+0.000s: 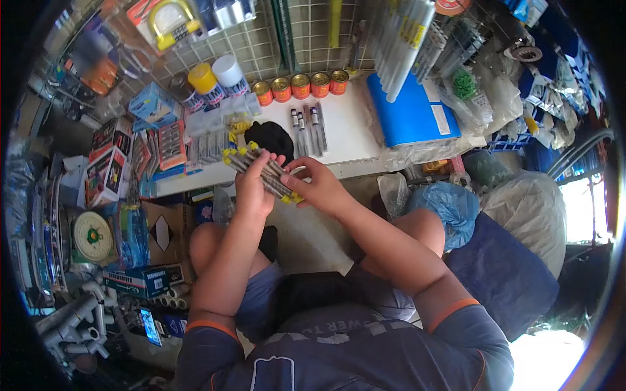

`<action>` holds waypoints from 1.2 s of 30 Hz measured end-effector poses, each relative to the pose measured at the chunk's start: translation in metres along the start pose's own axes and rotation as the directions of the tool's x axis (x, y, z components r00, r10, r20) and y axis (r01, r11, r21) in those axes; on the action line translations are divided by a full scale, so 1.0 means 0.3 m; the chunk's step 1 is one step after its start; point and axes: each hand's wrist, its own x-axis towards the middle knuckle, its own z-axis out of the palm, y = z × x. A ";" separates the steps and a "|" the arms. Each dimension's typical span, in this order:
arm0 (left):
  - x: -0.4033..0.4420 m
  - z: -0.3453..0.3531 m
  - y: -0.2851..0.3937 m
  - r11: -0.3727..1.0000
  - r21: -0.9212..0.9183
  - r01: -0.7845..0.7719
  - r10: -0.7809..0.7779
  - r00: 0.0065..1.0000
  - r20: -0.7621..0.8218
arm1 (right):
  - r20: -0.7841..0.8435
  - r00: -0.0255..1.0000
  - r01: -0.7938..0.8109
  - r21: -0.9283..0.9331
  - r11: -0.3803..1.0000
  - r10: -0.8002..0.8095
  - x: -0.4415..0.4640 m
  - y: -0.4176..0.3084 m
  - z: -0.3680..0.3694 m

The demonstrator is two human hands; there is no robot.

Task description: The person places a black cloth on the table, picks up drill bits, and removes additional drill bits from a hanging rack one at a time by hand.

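Note:
In front of my chest I hold a bundle of slim, dark metal rods with yellow ends [270, 178]; they look like drill bits. My left hand [253, 188] is wrapped round the bundle from the left. The fingers of my right hand [318, 185] grip its lower right end near the yellow tips. Behind my left hand a black cloth-like item [270, 137] lies on the white tabletop [345, 133]. Several slim tubes with purple and white labels [309, 130] lie farther back.
Several small orange tins [300, 86] line the back, with spray cans [228, 75] to their left. A blue box [407, 114] is at right, under hanging silver tubes [411, 45]. Packaged goods [173, 146] cover the left side. Plastic bags [447, 212] sit by my right knee.

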 end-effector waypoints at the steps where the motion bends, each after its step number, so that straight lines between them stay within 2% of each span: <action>1: -0.002 -0.002 -0.001 1.000 0.005 0.007 -0.007 1.000 0.002 | 0.002 1.000 0.005 -0.095 0.996 -0.005 -0.011 -0.016 -0.001; 3: 0.003 -0.018 -0.002 1.000 0.008 0.004 -0.004 1.000 0.008 | 0.005 1.000 0.019 -0.277 0.961 -0.019 -0.018 -0.038 -0.014; 7: -0.015 0.000 0.010 1.000 0.017 -0.008 0.008 0.999 0.037 | 0.091 0.996 0.019 -0.188 0.982 -0.002 0.036 0.021 -0.068; 9: -0.036 0.015 0.021 0.998 0.061 -0.034 0.029 0.997 0.072 | 0.059 0.998 0.046 -0.311 0.949 -0.029 0.039 0.002 -0.096; 10: -0.039 0.024 0.025 0.995 0.090 -0.040 0.036 0.999 0.039 | 0.044 0.998 0.058 -0.374 0.926 -0.045 0.036 -0.018 -0.112; 13: -0.030 0.015 0.049 0.998 -0.017 0.066 -0.066 0.998 -0.003 | -0.100 0.973 0.155 -0.380 0.912 -0.207 -0.018 -0.153 -0.184; 15: 0.006 -0.030 0.055 0.982 -0.155 0.105 -0.099 0.994 0.047 | -0.274 0.820 0.443 -0.255 0.860 -0.503 -0.032 -0.240 -0.283; 17: 0.019 -0.034 0.078 0.962 -0.229 0.149 -0.143 0.989 0.043 | -0.545 0.518 0.613 -0.300 0.731 -0.659 -0.045 -0.375 -0.356; 20: 0.016 -0.028 0.101 0.963 -0.232 0.136 -0.124 0.990 0.064 | -0.683 0.276 0.706 -0.333 0.625 -0.676 -0.049 -0.489 -0.516; 21: 0.021 -0.021 0.103 0.965 -0.226 0.137 -0.121 0.989 0.083 | -0.694 0.193 0.769 -0.332 0.546 -0.694 -0.031 -0.477 -0.584; 23: 0.032 -0.033 0.102 0.957 -0.244 0.160 -0.134 0.984 0.121 | -0.699 0.050 0.675 -0.503 0.540 -0.713 -0.010 -0.404 -0.710; 24: 0.019 -0.022 0.102 0.958 -0.243 0.156 -0.135 0.986 0.099 | -0.729 0.037 0.617 -0.521 0.590 -0.683 -0.009 -0.374 -0.739; 25: 0.009 -0.009 0.111 0.961 -0.240 0.140 -0.129 0.990 0.064 | -0.775 0.069 0.660 -0.436 0.612 -0.628 -0.008 -0.358 -0.734; 27: 0.002 0.006 0.122 0.966 -0.222 0.130 -0.120 0.991 0.057 | -0.864 0.102 0.531 -0.372 0.761 -0.494 -0.015 -0.333 -0.743; 30: -0.021 -0.028 0.128 0.971 -0.196 0.138 -0.126 0.989 0.073 | -0.821 0.039 0.470 -0.488 0.736 -0.570 0.009 -0.293 -0.789; 32: -0.008 -0.038 0.124 0.968 -0.209 0.138 -0.115 0.986 0.121 | -0.852 0.059 0.504 -0.425 0.752 -0.521 0.021 -0.286 -0.807; 36: -0.003 -0.060 0.110 0.973 -0.180 0.144 -0.127 0.986 0.104 | -0.879 0.099 0.537 -0.348 0.768 -0.467 0.042 -0.257 -0.822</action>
